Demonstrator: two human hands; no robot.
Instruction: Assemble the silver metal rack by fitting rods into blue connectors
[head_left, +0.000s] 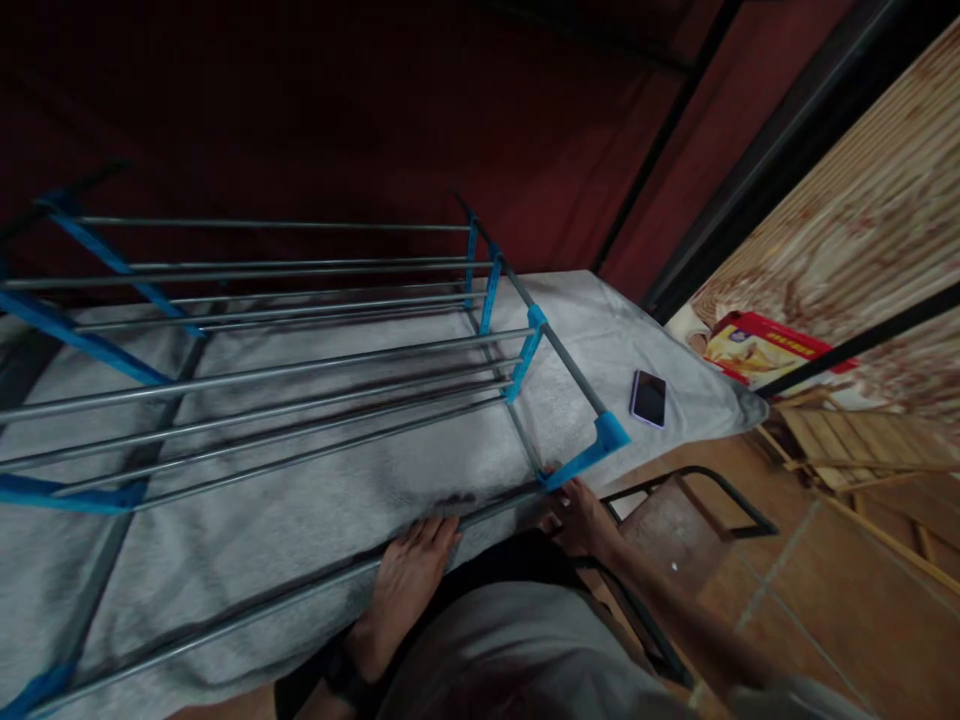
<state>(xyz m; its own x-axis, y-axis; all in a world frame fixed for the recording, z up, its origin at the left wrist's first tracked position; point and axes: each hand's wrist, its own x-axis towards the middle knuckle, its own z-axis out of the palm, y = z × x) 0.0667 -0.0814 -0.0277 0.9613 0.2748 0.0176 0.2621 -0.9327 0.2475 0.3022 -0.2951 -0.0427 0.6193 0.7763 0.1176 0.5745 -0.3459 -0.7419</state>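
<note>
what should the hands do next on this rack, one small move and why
Perhaps press the front metal tube toward the blue plastic corner connector: the left hand lies over the tube, the right hand is at that corner, and its fingers hide whether the joint is seated.

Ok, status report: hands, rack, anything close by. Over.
Left hand over the near bar; right hand at the blue corner bracket, grip partly hidden. Metal rack resting on grey cloth. Phone beside the rack's right end, not touching it.
</note>
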